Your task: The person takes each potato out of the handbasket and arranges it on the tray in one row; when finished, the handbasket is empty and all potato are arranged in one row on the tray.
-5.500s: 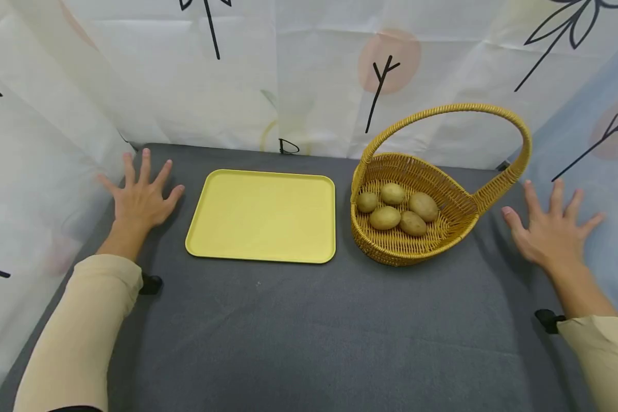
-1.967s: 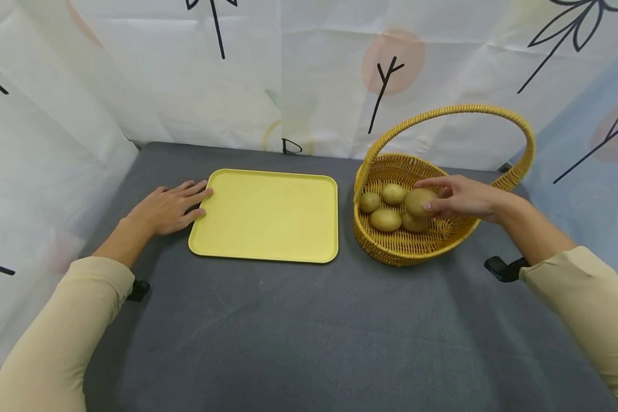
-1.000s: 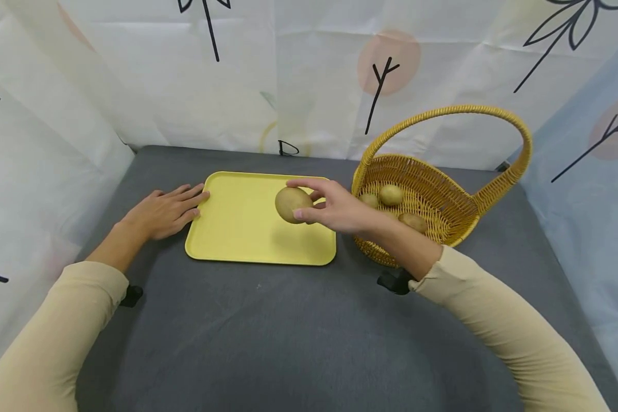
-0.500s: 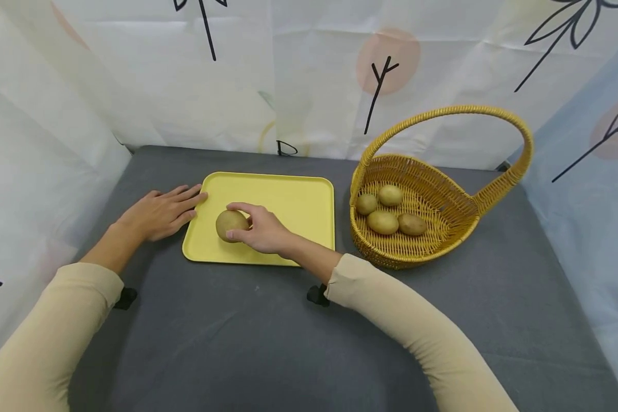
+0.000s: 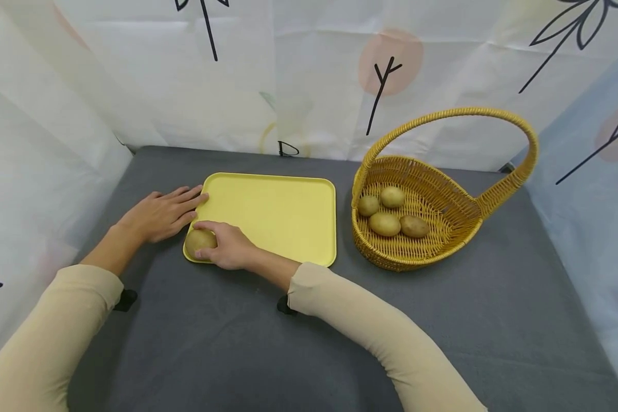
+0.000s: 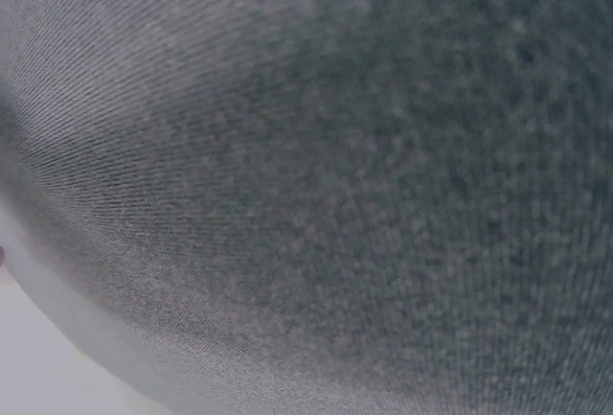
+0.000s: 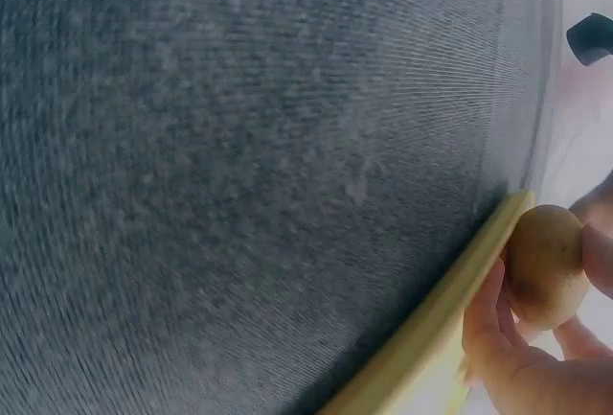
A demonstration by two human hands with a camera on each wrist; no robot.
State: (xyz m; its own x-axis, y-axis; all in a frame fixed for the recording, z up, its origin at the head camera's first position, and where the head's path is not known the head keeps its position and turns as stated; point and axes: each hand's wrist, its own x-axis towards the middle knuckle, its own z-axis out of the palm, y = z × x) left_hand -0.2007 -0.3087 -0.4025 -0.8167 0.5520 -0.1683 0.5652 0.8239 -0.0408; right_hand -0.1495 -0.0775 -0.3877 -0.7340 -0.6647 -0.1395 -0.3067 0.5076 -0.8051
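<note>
My right hand [image 5: 231, 247] grips a potato [image 5: 201, 242] between thumb and fingers at the near left corner of the yellow tray [image 5: 273, 212]. In the right wrist view the same potato [image 7: 546, 266] sits in the fingers just above the tray's rim [image 7: 421, 329]; contact with the tray cannot be made out. My left hand [image 5: 159, 216] lies flat with straight fingers, its fingertips on the tray's left edge. Several more potatoes [image 5: 384, 224] lie in the wicker basket [image 5: 417, 254] to the right of the tray. The left wrist view shows mostly grey cloth [image 6: 335, 195].
Grey cloth [image 5: 340, 337] covers the table. The basket's tall handle [image 5: 458, 113] arches high above its bowl. White printed curtains [image 5: 314, 74] stand behind and at the left, with a bluish one [image 5: 597, 171] at the right.
My right hand took a potato out of the basket and carried it left across the tray to its near left corner. My left hand moved from the table to the tray's left edge.
</note>
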